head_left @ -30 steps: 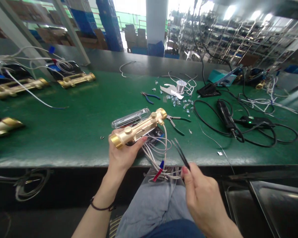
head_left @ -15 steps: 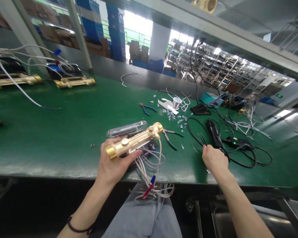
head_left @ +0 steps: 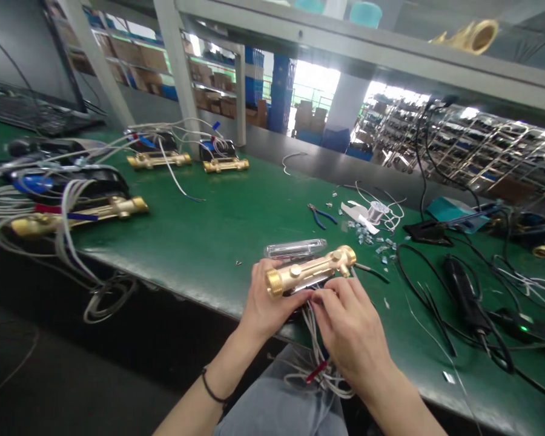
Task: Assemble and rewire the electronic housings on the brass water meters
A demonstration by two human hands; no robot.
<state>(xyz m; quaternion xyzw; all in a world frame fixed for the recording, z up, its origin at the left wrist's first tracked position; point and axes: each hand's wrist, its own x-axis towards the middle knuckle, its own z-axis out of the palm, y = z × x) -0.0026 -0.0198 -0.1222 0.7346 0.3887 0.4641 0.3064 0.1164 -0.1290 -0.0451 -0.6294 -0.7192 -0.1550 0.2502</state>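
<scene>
My left hand (head_left: 266,303) is wrapped round a brass fitting (head_left: 315,269) with threaded ends, near the bench's front edge. Its thumb reaches below the brass body. My right hand (head_left: 352,321) is closed at the underside of the same assembly, fingertips together beside the left thumb; whatever they pinch is too small to make out. White cables (head_left: 315,336) with a red tag hang from the assembly over my lap. Behind the fitting lies a clear plastic cover (head_left: 295,248). A dark-handled pair of pliers (head_left: 375,272) is partly hidden behind the fitting.
Blue-handled cutters (head_left: 322,215), small clips (head_left: 363,233) and a wire spool (head_left: 378,211) lie beyond. A black corded tool (head_left: 465,297) and cables are at right. More brass assemblies (head_left: 102,212) stand at left. A shelf beam (head_left: 367,45) crosses above.
My right hand has moved from beside the black tool to the underside of the brass assembly. The view has swung left, showing more assemblies and a keyboard.
</scene>
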